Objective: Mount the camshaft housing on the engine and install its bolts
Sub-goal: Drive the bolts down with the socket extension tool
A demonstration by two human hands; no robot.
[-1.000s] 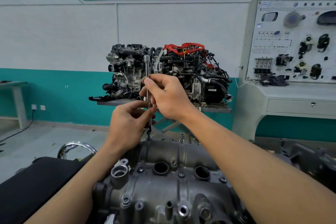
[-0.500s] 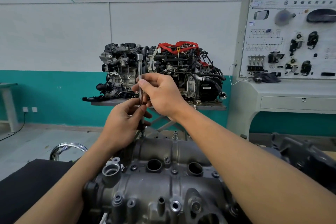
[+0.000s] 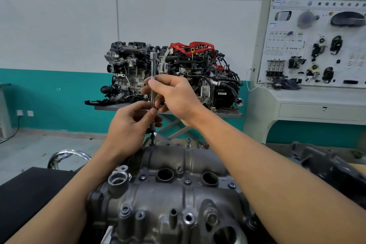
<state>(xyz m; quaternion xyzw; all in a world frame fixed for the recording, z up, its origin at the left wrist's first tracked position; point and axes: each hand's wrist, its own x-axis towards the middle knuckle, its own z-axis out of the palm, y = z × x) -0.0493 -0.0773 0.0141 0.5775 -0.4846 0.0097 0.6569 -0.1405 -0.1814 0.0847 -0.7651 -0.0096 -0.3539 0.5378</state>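
Driver (image 3: pixel 152 65) stood upright on a bolt (image 3: pixel 152 139) at the camshaft housing's (image 3: pixel 168 194) far edge, right hand (image 3: pixel 178 97) grip pinching its upper shaft, left hand (image 3: pixel 128 127) grip its lower.

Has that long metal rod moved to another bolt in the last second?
No. The rod stands on the same bolt at the far left edge of the camshaft housing; only the camera view shifted.

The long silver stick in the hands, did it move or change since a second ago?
Hardly anything changed. The right hand and left hand both still pinch the silver tool, upright on a bolt at the far edge of the camshaft housing. Nothing was let go or picked up. Only the camera's view shifted a little.
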